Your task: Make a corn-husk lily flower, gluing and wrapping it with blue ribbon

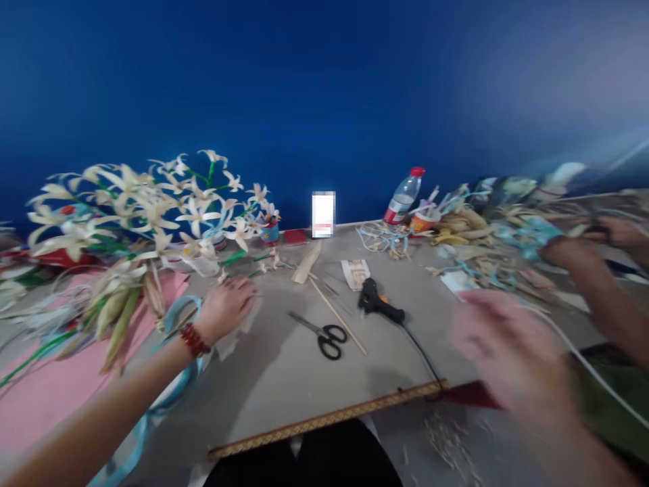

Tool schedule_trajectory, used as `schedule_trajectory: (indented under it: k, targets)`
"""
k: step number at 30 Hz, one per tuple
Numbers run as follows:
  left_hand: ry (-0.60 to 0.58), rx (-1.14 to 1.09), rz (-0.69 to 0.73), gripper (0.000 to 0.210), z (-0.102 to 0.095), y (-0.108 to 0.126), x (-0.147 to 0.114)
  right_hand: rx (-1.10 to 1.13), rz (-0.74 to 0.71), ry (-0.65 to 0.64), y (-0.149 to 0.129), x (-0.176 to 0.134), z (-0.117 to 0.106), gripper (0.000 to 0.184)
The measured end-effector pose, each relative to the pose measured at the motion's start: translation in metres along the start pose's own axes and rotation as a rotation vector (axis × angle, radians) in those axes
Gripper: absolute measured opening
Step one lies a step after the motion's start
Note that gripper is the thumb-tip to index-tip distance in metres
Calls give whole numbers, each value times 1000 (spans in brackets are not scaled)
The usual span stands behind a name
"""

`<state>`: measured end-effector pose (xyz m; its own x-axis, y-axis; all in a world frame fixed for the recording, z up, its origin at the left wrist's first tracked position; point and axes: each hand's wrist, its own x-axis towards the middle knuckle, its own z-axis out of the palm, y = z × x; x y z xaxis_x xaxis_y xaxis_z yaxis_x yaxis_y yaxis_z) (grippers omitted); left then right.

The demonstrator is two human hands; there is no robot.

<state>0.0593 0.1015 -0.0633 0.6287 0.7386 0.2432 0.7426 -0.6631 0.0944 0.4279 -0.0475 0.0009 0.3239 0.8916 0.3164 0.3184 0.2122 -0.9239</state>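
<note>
Black-handled scissors (321, 331) lie flat on the grey table (284, 385), between the person's 2 hands and closer to the left hand (226, 308). From that hand they lie to the right and slightly nearer; their long axis runs slantwise, blade tips to the far left, 2 handle loops to the near right. So the points, not the loops, face the left hand.

Palm down, the left hand rests near some small flowers (274, 259), its fingers loosely bent above a bead bracelet (195, 340); its underside is hidden, so I cannot tell whether it pinches anything. The right hand (512, 345) is blurred, raised at the near right; I cannot tell whether it holds something, though a white cord (572, 348) shows just beside it.

To the left of the right hand and a little farther lies a black glue gun (379, 306), nearer to this hand than to the left. Its nozzle points near and slightly left, while the long grip runs rightward, its end toward the right hand. Between gun and scissors, 1 thin stick (337, 312) slants from far left to near right.
</note>
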Motion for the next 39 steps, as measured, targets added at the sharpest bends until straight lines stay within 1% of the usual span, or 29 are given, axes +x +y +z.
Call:
schedule_trajectory:
  k: [2, 4, 5, 6, 8, 11, 13, 16, 20, 22, 24, 27, 30, 33, 35, 37, 39]
  targets:
    - [92, -73, 45, 19, -14, 24, -1, 188, 154, -115, -8, -8, 20, 16]
    - [264, -257, 101, 14, -31, 55, -7, 448, 314, -243, -9, -11, 50, 18]
    - [317, -336, 118, 12, -40, 71, -10, 550, 368, -288, -8, -12, 66, 20]
    - [333, -413, 134, 11, -47, 86, -12, 607, 394, -311, -8, -14, 80, 22]
    - [350, -539, 148, 12, -56, 111, -16, 645, 411, -339, -7, -17, 101, 24]
    - [346, -628, 114, 17, -59, 129, -19, 619, 404, -383, -6, -23, 117, 27]
    - [355, -660, 79, 19, -56, 133, -21, 606, 388, -397, -5, -26, 123, 28]
    - [367, -725, 16, 16, -51, 136, -22, 581, 354, -377, -3, -31, 129, 29]
    - [367, -814, -102, 6, -45, 144, -22, 505, 262, -289, -5, -37, 137, 30]
    - [374, -864, -133, 3, -42, 147, -23, 475, 220, -246, -6, -41, 140, 30]
    - [373, -920, -119, 7, -40, 149, -25, 468, 198, -236, -8, -44, 142, 30]
    - [340, -1031, -112, 11, -39, 148, -28, 476, 181, -259, -9, -43, 142, 28]
    - [338, -1207, -209, 21, -39, 144, -32, 515, 198, -260, -5, -38, 140, 28]
    - [351, -1349, -284, 33, -38, 138, -35, 548, 260, -244, 2, -31, 136, 28]
    - [314, -1357, -317, 41, -38, 132, -39, 549, 272, -230, 8, -28, 133, 27]
    - [271, -1317, -340, 47, -39, 123, -48, 542, 258, -222, 13, -26, 129, 26]
    - [276, -1270, -346, 48, -43, 113, -63, 528, 232, -218, 19, -24, 124, 26]
